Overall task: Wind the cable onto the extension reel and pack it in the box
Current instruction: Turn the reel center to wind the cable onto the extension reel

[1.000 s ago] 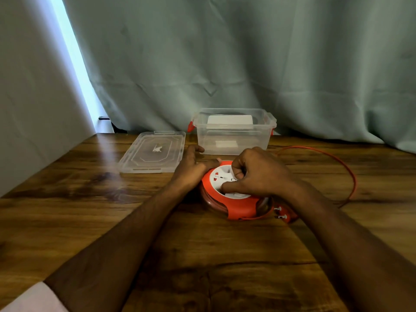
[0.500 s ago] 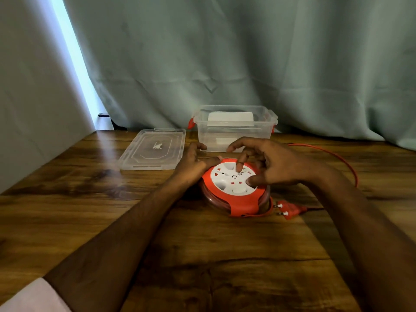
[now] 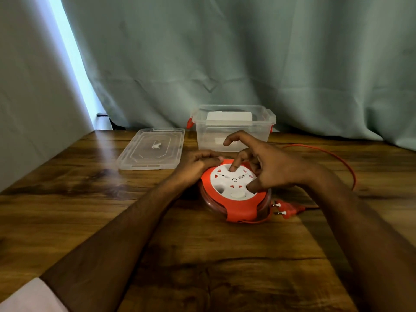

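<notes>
Fingers (image 3: 233,166) press round glossy orange-white reel (image 3: 234,194); left hand (image 3: 195,164) braces.

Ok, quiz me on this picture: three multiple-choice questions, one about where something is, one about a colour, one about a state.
1. Where does the clear lid lie?
A. On the box
B. Flat on the table, left of the box
C. Under the reel

2. What colour is the plug?
A. Red
B. Black
C. White

3. How far is the cable wound?
A. Fully wound
B. Partly; a loop lies loose on the table
C. Detached from the reel

Answers:
1 B: the lid rests on the wooden table beside the open clear box.
2 A: the two-pin plug beside the reel is red.
3 B: a red loop curves out past the right hand, while the left hand steadies the reel's rim.
</notes>
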The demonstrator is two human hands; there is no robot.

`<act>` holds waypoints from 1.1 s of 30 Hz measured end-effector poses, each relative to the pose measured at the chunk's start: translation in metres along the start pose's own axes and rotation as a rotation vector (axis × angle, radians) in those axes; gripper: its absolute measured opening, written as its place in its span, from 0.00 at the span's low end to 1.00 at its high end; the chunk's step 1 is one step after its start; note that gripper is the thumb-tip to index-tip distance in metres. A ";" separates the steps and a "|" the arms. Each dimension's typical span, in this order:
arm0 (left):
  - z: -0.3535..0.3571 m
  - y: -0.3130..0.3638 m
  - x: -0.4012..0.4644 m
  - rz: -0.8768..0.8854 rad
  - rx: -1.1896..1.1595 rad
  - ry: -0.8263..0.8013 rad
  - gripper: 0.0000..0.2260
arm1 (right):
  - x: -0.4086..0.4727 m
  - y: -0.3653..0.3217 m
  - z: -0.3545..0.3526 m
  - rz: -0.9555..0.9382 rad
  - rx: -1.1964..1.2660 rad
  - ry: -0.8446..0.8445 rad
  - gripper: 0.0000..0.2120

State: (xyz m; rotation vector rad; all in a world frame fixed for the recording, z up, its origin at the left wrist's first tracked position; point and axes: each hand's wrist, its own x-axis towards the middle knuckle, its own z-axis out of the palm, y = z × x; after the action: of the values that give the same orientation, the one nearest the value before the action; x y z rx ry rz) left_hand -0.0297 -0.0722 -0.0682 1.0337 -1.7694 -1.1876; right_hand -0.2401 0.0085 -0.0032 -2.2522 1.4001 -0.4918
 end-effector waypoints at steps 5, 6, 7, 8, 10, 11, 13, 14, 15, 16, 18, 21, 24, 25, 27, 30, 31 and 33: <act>-0.003 0.001 -0.002 -0.038 -0.033 -0.025 0.11 | -0.003 -0.006 0.003 0.026 -0.033 0.030 0.44; -0.003 0.001 -0.002 -0.043 -0.035 -0.021 0.11 | -0.003 -0.006 0.003 0.037 -0.047 0.040 0.43; -0.003 0.002 -0.002 -0.050 -0.034 -0.012 0.10 | -0.003 -0.007 0.004 0.043 -0.054 0.050 0.42; -0.003 0.002 -0.002 -0.053 -0.034 -0.006 0.09 | -0.003 -0.006 0.005 0.048 -0.057 0.057 0.42; -0.003 0.002 -0.002 -0.063 -0.029 0.007 0.08 | -0.001 -0.007 0.005 0.060 -0.068 0.069 0.40; -0.003 0.003 -0.002 -0.066 -0.024 0.018 0.07 | -0.002 -0.007 0.005 0.067 -0.080 0.079 0.40; -0.002 0.003 -0.001 -0.065 -0.018 0.044 0.07 | -0.002 -0.008 0.006 0.078 -0.103 0.096 0.39; -0.002 0.003 -0.001 -0.067 -0.015 0.057 0.07 | -0.002 -0.008 0.007 0.084 -0.110 0.103 0.39; -0.001 0.003 0.000 -0.075 -0.013 0.073 0.07 | -0.001 -0.008 0.007 0.090 -0.115 0.111 0.39; -0.001 0.002 0.001 -0.079 -0.012 0.086 0.07 | -0.001 -0.007 0.008 0.095 -0.122 0.122 0.38; 0.000 0.001 0.002 -0.080 -0.011 0.105 0.07 | 0.000 -0.006 0.009 0.098 -0.131 0.144 0.38; 0.000 0.002 0.003 -0.067 -0.018 0.116 0.06 | 0.002 -0.005 0.010 0.097 -0.129 0.166 0.37; -0.004 0.006 0.002 -0.065 0.023 0.061 0.07 | 0.001 -0.003 0.008 0.088 -0.107 0.159 0.36; -0.007 0.006 -0.001 -0.097 -0.001 0.017 0.13 | 0.000 -0.003 0.007 0.081 -0.084 0.143 0.36; -0.013 0.005 -0.002 -0.209 -0.089 -0.097 0.28 | -0.003 -0.003 0.004 0.066 -0.024 0.099 0.36; -0.016 0.007 -0.002 -0.242 -0.062 -0.216 0.28 | -0.004 -0.002 0.004 0.043 -0.006 0.060 0.37; -0.015 0.008 -0.002 -0.240 -0.061 -0.221 0.26 | -0.003 -0.002 0.004 0.037 -0.003 0.049 0.37; -0.014 0.010 -0.002 -0.239 -0.074 -0.210 0.22 | -0.001 -0.003 0.006 0.021 0.015 0.031 0.37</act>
State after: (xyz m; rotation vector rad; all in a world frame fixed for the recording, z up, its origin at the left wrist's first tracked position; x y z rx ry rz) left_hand -0.0182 -0.0722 -0.0548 1.1349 -1.7801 -1.5474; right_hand -0.2357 0.0116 -0.0068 -2.2242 1.4296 -0.5309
